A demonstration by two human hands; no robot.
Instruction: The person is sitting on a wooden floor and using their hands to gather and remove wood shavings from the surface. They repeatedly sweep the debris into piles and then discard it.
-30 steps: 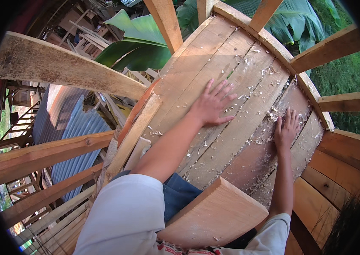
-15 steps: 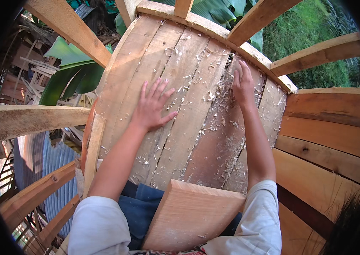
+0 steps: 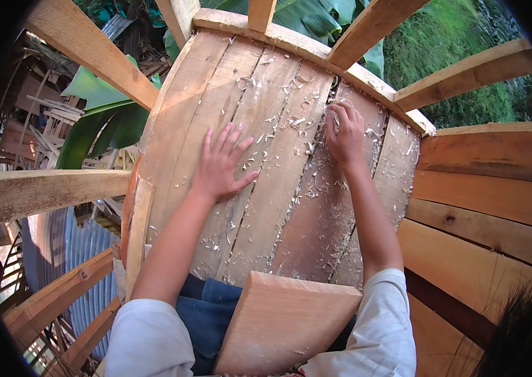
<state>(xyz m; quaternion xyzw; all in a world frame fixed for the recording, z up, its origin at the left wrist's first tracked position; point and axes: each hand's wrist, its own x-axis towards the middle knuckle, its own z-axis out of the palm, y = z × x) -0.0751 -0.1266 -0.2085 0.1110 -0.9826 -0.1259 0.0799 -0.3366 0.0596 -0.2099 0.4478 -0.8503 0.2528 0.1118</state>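
Note:
My left hand (image 3: 220,163) lies flat on the plank floor (image 3: 215,94), its fingers spread and nothing in it. Farther out and to the right, my right hand (image 3: 345,135) is closed over the reddish plank near the far edge, fingers curled in. Pale curled wood shavings (image 3: 336,119) show at its fingertips; how much is inside the palm is hidden. More loose shavings (image 3: 303,122) are strewn over the planks between and around both hands. Across my lap leans a thick, smooth board (image 3: 288,320), touched by neither hand.
Upright timbers (image 3: 376,31) rise around a raised wooden rim (image 3: 291,39) at the far edge. On the right stands a plank wall (image 3: 479,201). To the left, beams (image 3: 52,191) cross above corrugated metal sheeting (image 3: 90,251) and scrap wood; banana leaves (image 3: 105,119) hang close to the edge.
My right hand has drawn slightly left and nearer, its straight fingers now curled inward around shavings. My left hand stays spread on the planks. The view has shifted slightly.

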